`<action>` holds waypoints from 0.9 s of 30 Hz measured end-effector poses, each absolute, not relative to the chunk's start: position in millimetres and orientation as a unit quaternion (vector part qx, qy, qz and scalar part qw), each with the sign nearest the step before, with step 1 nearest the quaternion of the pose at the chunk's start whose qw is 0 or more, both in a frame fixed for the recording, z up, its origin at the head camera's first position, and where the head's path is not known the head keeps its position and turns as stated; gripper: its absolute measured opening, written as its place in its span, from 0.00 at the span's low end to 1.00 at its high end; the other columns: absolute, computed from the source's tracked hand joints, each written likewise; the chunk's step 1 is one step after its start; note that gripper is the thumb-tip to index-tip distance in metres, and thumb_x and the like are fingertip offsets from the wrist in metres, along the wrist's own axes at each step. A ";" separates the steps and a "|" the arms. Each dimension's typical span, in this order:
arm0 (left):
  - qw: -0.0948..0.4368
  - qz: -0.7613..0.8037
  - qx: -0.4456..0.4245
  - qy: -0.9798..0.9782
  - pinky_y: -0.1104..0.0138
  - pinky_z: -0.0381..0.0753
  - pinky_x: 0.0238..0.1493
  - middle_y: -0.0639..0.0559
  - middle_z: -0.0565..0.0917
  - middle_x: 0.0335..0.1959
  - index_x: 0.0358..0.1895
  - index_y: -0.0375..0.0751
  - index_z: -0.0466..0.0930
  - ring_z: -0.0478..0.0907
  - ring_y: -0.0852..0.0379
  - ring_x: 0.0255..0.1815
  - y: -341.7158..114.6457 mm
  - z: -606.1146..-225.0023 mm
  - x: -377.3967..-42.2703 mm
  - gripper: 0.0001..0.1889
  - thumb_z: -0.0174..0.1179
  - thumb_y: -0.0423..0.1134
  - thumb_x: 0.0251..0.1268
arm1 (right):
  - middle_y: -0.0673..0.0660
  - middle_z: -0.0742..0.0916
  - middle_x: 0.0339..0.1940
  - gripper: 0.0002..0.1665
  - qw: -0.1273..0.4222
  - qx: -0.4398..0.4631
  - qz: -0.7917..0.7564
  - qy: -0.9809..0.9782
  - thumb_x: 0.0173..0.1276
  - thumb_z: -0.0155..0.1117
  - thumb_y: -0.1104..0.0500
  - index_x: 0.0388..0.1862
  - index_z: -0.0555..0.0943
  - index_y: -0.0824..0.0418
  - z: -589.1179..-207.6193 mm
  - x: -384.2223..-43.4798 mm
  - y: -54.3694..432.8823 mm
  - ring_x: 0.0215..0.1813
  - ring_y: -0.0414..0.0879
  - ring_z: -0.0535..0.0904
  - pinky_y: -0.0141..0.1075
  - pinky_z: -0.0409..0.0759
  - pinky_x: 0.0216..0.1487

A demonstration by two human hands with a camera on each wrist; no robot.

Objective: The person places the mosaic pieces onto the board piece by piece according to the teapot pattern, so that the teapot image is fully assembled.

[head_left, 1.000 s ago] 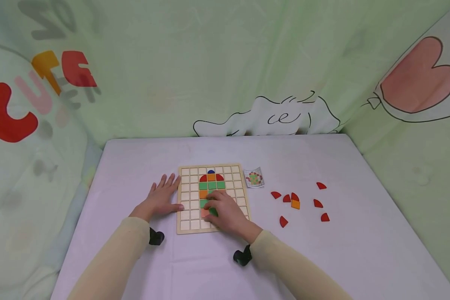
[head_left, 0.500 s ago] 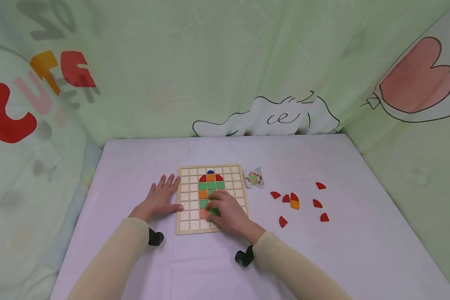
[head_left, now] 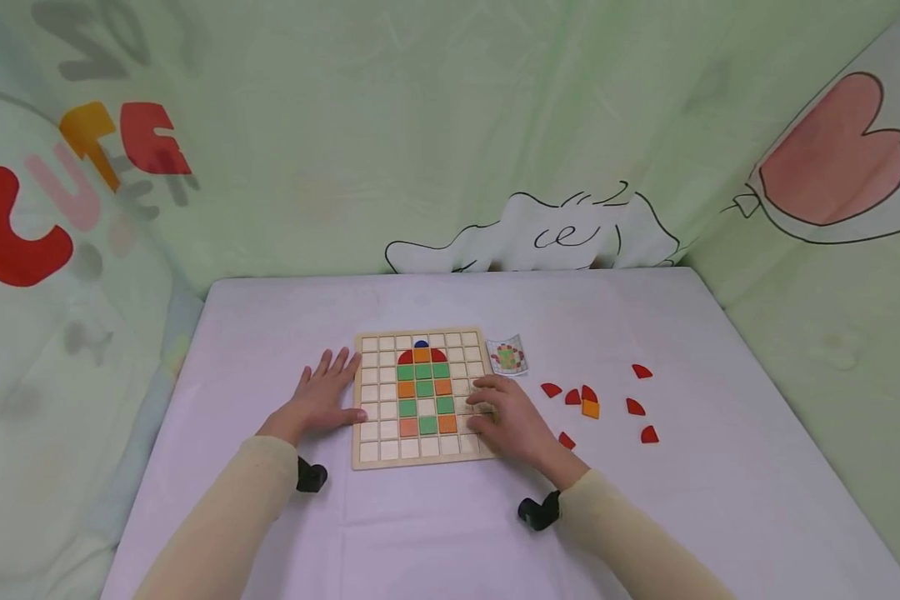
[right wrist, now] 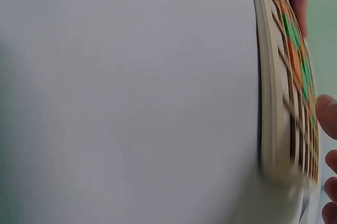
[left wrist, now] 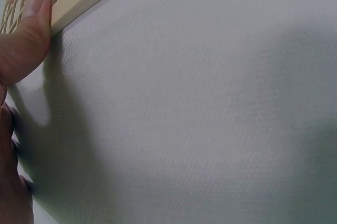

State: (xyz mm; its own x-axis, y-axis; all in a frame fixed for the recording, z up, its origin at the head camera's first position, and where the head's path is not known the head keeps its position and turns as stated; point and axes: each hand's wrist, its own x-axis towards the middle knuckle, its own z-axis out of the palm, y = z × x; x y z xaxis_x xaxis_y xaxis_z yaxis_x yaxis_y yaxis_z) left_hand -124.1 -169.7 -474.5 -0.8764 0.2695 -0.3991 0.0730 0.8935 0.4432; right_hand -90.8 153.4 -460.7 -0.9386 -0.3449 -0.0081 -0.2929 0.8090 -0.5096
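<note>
Wrist views crop the board (right wrist: pixel 270 87); the card (head_left: pixel 507 356) is too small to read

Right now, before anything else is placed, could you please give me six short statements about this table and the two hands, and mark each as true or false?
1. The thumb of the left hand lies over the edge of the wooden board. True.
2. The blue piece sits in the bottom row. False: it is in the top row.
3. One bare cell has green squares directly on all four sides. True.
4. The right hand grips the board's left edge. False: it is at the board's right side.
5. The picture card lies on top of the blue piece. False: it lies to the right of the board.
6. One orange square lies off the board. True.
</note>
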 end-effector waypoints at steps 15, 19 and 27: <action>0.231 0.212 0.090 0.945 0.36 0.33 0.81 0.37 0.40 0.86 0.84 0.40 0.41 0.30 0.35 0.86 -167.3 -469.1 -122.0 0.56 0.69 0.55 0.64 | 0.66 0.78 0.69 0.20 0.045 -0.062 -0.256 0.964 0.67 0.73 0.59 0.57 0.85 0.61 -463.8 -90.7 278.2 0.71 0.66 0.69 0.59 0.81 0.62; 0.229 0.211 0.092 0.946 0.36 0.34 0.81 0.38 0.40 0.86 0.84 0.40 0.41 0.30 0.34 0.86 -168.1 -468.8 -121.7 0.56 0.69 0.55 0.64 | 0.68 0.79 0.67 0.20 0.031 -0.060 -0.236 0.969 0.65 0.74 0.61 0.56 0.85 0.64 -463.7 -89.7 294.6 0.71 0.67 0.69 0.60 0.80 0.63; 0.229 0.210 0.094 0.946 0.35 0.34 0.81 0.37 0.40 0.85 0.84 0.39 0.41 0.31 0.34 0.86 -168.3 -472.1 -121.9 0.56 0.69 0.55 0.63 | 0.71 0.78 0.67 0.22 0.031 -0.047 -0.227 0.972 0.65 0.73 0.62 0.57 0.83 0.67 -467.7 -87.5 314.1 0.70 0.70 0.69 0.64 0.76 0.65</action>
